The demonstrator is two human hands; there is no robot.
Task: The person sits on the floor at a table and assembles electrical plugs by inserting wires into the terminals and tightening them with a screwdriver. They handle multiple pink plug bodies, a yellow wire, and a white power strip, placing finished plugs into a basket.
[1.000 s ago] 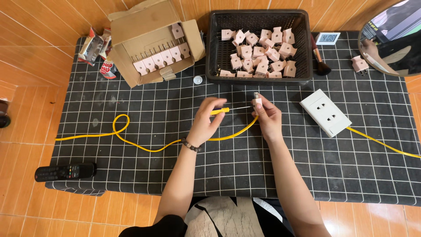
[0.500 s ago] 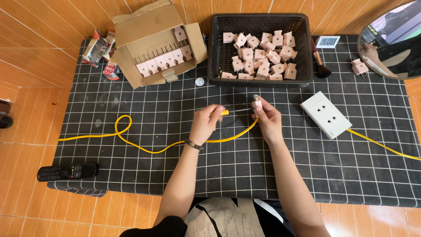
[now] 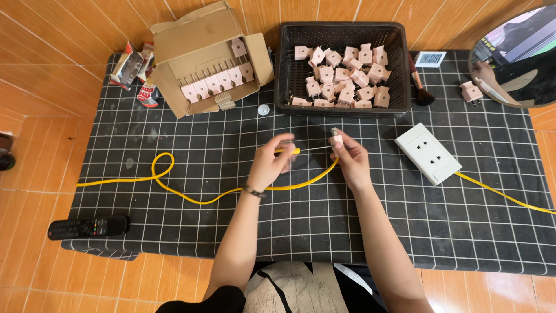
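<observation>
We pinch the free end of the yellow cable [image 3: 191,194] in our left hand [image 3: 271,165], the grip closed on it just short of its bare tip. Our right hand [image 3: 350,162] is closed around a small pink plug [image 3: 336,137], held upright with its prongs up, near the cable tip but not touching it. Both hands hover above the middle of the black grid mat [image 3: 174,232] on the floor. From our left hand the cable loops leftward across the mat.

Behind the hands, a black basket [image 3: 341,110] holds many loose pink plugs; to its left an open cardboard box [image 3: 202,35] shows a row of them. A white socket block [image 3: 428,153] lies to the right. A black remote control [image 3: 88,226] rests at the mat's left edge.
</observation>
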